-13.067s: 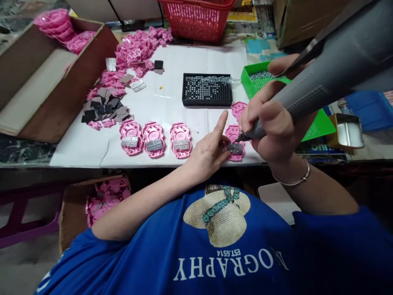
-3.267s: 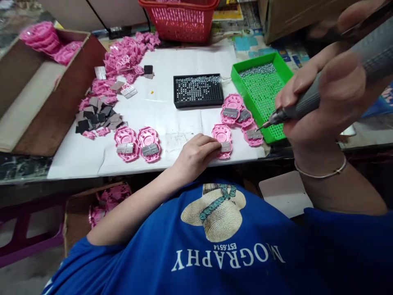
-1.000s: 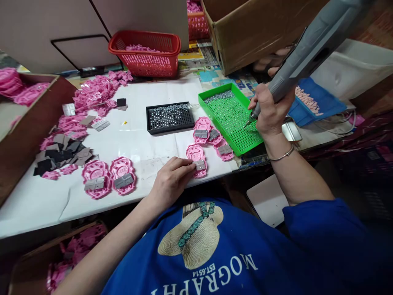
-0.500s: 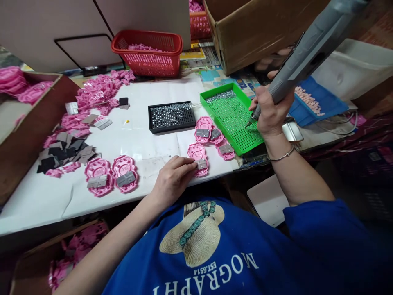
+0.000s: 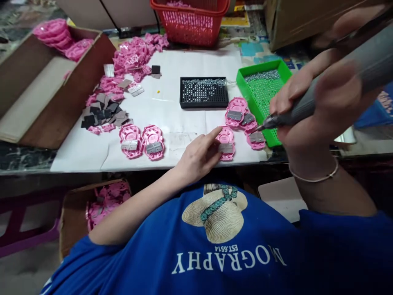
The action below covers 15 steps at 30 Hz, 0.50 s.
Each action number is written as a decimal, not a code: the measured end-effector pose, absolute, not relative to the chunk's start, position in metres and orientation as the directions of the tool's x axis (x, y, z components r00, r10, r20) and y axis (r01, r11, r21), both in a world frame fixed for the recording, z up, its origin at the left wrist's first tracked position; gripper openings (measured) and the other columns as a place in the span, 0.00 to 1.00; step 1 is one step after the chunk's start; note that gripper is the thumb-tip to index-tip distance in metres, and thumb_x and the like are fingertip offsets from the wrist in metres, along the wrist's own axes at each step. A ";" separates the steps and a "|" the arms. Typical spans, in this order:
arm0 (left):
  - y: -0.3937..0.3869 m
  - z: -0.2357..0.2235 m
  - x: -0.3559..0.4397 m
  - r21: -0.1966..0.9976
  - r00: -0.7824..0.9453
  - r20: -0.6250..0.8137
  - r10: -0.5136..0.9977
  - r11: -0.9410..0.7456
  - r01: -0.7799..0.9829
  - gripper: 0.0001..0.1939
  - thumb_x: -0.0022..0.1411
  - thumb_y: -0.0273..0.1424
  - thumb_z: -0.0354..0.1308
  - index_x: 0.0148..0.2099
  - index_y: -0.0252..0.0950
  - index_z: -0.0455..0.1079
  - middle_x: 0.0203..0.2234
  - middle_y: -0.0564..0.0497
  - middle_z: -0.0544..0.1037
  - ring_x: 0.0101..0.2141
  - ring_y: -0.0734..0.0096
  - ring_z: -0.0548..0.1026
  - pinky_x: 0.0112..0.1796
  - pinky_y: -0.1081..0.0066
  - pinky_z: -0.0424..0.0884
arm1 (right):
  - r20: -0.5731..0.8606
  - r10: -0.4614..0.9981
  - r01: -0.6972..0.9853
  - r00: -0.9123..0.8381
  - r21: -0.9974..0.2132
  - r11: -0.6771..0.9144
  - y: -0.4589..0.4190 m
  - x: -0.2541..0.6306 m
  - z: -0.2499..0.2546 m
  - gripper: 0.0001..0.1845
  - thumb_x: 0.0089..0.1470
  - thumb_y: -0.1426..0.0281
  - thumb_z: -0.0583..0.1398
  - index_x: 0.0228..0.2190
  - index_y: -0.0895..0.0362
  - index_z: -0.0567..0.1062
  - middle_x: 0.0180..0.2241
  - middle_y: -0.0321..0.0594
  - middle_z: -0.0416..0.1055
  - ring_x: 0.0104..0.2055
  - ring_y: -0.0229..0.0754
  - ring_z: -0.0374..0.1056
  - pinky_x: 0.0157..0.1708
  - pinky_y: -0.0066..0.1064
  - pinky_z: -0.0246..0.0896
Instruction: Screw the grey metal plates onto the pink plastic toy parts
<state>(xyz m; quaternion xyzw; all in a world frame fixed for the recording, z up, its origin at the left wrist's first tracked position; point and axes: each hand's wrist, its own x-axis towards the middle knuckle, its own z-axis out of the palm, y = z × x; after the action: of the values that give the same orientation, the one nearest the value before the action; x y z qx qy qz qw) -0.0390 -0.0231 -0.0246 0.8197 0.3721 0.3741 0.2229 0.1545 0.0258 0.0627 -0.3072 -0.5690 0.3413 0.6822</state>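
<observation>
My left hand (image 5: 198, 157) rests at the table's front, its index finger stretched along the upper left of a pink plastic shell (image 5: 226, 135) and its thumb by the grey metal plate (image 5: 226, 148) on that shell. Gripped in my right hand (image 5: 325, 119) is a grey electric screwdriver (image 5: 302, 107), slanting down to the left. Its tip appears near another plated pink shell (image 5: 256, 142), beside the green perforated tray (image 5: 242, 82) of screws; contact cannot be made out. Two more pink shells (image 5: 236, 107) with plates overlap just above.
A black perforated tray (image 5: 204, 105) of screws lies mid-table. Two plated pink shells (image 5: 141, 141) sit left of my hand. Farther left are loose plates (image 5: 104, 110), heaped pink parts (image 5: 135, 55) and a cardboard box (image 5: 82, 82). A red basket (image 5: 190, 28) stands behind.
My view has shifted, so the table sits farther right. My right hand brought the screwdriver from over the green tray toward the pink shells. My left index finger has straightened along the shell.
</observation>
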 end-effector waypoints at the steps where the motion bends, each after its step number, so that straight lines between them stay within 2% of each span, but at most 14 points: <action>1: -0.023 -0.025 -0.039 0.650 0.442 0.444 0.780 -0.619 0.440 0.31 0.65 0.25 0.57 0.67 0.33 0.54 0.41 0.46 0.78 0.38 0.71 0.74 0.42 0.69 0.73 | 0.626 0.770 -0.149 0.120 -0.756 0.637 0.021 0.143 0.060 0.15 0.54 0.58 0.64 0.43 0.43 0.73 0.31 0.33 0.63 0.20 0.32 0.55 0.17 0.30 0.54; 3: -0.023 -0.026 -0.039 0.644 0.443 0.447 0.777 -0.624 0.443 0.32 0.64 0.24 0.57 0.68 0.33 0.53 0.39 0.47 0.77 0.38 0.71 0.74 0.42 0.69 0.72 | 0.725 0.679 -0.220 0.114 -0.648 0.729 0.015 0.125 0.053 0.10 0.50 0.64 0.68 0.37 0.48 0.77 0.33 0.33 0.67 0.19 0.30 0.55 0.15 0.30 0.53; 4: -0.023 -0.026 -0.038 0.633 0.442 0.458 0.771 -0.632 0.448 0.32 0.64 0.25 0.57 0.68 0.33 0.53 0.39 0.48 0.77 0.38 0.71 0.74 0.42 0.69 0.72 | 0.735 0.673 -0.241 0.082 -0.640 0.729 0.013 0.119 0.049 0.10 0.50 0.65 0.67 0.37 0.48 0.78 0.34 0.32 0.68 0.19 0.30 0.56 0.15 0.30 0.54; 6: -0.022 -0.027 -0.038 0.601 0.434 0.494 0.753 -0.657 0.455 0.31 0.64 0.25 0.57 0.67 0.32 0.54 0.37 0.48 0.76 0.37 0.70 0.73 0.41 0.69 0.72 | 0.709 0.704 -0.244 0.024 -0.679 0.692 0.012 0.112 0.042 0.13 0.51 0.62 0.66 0.41 0.45 0.77 0.30 0.31 0.67 0.19 0.31 0.57 0.16 0.29 0.57; 9: -0.022 -0.028 -0.038 0.580 0.425 0.530 0.734 -0.680 0.450 0.29 0.65 0.27 0.56 0.66 0.32 0.54 0.36 0.48 0.75 0.36 0.70 0.72 0.40 0.70 0.71 | 0.586 0.809 -0.156 -0.042 -0.804 0.574 0.009 0.112 0.036 0.18 0.51 0.56 0.65 0.45 0.41 0.73 0.23 0.30 0.63 0.19 0.36 0.61 0.19 0.31 0.64; 11: -0.021 -0.029 -0.037 0.587 0.428 0.520 0.739 -0.673 0.450 0.30 0.65 0.27 0.55 0.67 0.32 0.53 0.36 0.49 0.74 0.36 0.70 0.72 0.40 0.69 0.71 | 0.517 0.854 -0.101 -0.062 -0.854 0.510 0.006 0.114 0.036 0.20 0.50 0.54 0.65 0.45 0.41 0.71 0.24 0.31 0.64 0.20 0.39 0.64 0.21 0.35 0.67; 15: -0.021 -0.029 -0.037 0.591 0.433 0.497 0.753 -0.658 0.466 0.30 0.65 0.27 0.54 0.67 0.32 0.53 0.35 0.49 0.73 0.36 0.70 0.71 0.39 0.69 0.70 | 0.464 0.881 -0.053 -0.095 -0.886 0.461 0.003 0.118 0.037 0.21 0.51 0.52 0.64 0.46 0.39 0.68 0.25 0.32 0.65 0.22 0.43 0.66 0.23 0.38 0.66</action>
<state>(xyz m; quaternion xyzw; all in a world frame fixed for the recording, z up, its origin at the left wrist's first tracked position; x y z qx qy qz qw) -0.0369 -0.0212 -0.0293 0.8256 0.3691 0.3840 0.1863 0.1176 0.0026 0.0374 -0.3321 -0.6232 0.3987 0.5851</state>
